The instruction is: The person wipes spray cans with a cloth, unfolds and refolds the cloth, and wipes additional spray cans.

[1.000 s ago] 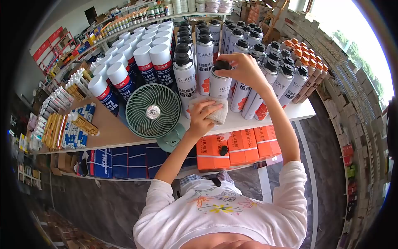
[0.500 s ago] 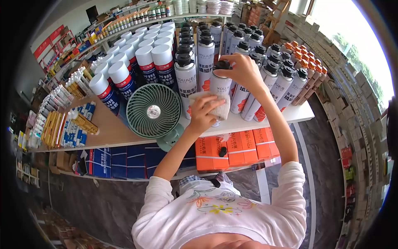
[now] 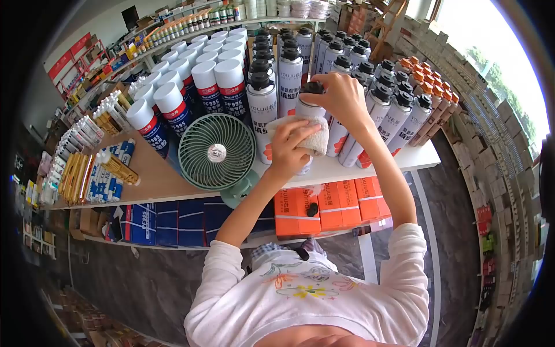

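A white spray-type can (image 3: 304,109) with a black cap stands upright at the front of the table. My right hand (image 3: 347,103) grips it at the top, fingers around the black cap. A pale folded cloth (image 3: 317,142) is in my left hand (image 3: 289,149), pressed against the can's side and covering much of its label. Beside it stands a matching can (image 3: 263,113), with more rows of the same kind behind and to the right. The lower part of the held can is mostly hidden by the cloth and hand.
A green desk fan (image 3: 217,152) stands left of my left forearm. Blue cans with white caps (image 3: 203,75) fill the table behind it. Orange-capped cans (image 3: 430,92) stand at the right end. Orange boxes (image 3: 296,211) and blue boxes (image 3: 176,224) sit on the lower shelf.
My left hand and the cloth have moved up and slightly right along the can. My right hand keeps its grip on the top. The whole view has shifted a little.
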The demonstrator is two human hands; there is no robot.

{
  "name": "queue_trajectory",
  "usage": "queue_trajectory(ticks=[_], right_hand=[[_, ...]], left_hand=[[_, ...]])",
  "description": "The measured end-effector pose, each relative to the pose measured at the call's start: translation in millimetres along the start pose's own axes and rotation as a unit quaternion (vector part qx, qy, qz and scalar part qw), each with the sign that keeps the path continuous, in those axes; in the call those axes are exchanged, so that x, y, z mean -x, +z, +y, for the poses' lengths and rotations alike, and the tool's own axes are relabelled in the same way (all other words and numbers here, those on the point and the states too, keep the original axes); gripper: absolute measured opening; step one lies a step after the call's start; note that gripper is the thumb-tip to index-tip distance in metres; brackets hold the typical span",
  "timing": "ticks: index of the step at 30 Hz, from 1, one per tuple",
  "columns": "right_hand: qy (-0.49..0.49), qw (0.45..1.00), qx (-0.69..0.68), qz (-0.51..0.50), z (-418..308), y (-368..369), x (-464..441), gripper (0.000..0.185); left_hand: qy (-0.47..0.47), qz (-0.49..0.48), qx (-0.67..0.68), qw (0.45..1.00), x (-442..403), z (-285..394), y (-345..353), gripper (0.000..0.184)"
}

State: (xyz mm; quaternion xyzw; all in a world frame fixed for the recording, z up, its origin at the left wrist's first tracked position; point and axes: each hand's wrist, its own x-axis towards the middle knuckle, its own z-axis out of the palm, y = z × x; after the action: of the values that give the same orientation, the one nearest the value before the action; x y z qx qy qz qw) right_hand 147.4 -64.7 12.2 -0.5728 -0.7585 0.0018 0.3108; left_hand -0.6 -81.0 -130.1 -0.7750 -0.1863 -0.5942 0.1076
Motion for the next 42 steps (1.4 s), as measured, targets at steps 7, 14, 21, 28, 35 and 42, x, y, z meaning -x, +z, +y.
queue_trajectory(ticks=[7, 14, 21, 28, 35, 42], right_hand=[[-0.046, 0.997, 0.013, -0.066, 15, -11, -12, 0.059], [-0.148, 0.955, -0.152, -0.208, 63, -10, -39, 0.059], [-0.153, 0.918, -0.291, -0.220, 69, 4, -33, 0.055], [-0.141, 0.961, -0.198, -0.129, 54, 7, -24, 0.053], [-0.057, 0.994, -0.098, -0.010, 46, 15, -13, 0.056], [-0.039, 0.995, -0.091, 0.008, 45, 18, -10, 0.056]], left_hand=[[-0.054, -0.126, -0.010, 0.990, 82, 10, 9, 0.009], [-0.084, -0.080, 0.045, 0.992, 59, 13, 1, 0.010], [-0.018, -0.003, 0.005, 1.000, -6, 10, -12, 0.009], [0.015, 0.021, -0.023, 0.999, -22, -1, -7, 0.010], [-0.017, -0.089, -0.014, 0.996, 74, -4, 12, 0.013], [0.020, 0.027, -0.033, 0.999, -22, -8, 2, 0.014]])
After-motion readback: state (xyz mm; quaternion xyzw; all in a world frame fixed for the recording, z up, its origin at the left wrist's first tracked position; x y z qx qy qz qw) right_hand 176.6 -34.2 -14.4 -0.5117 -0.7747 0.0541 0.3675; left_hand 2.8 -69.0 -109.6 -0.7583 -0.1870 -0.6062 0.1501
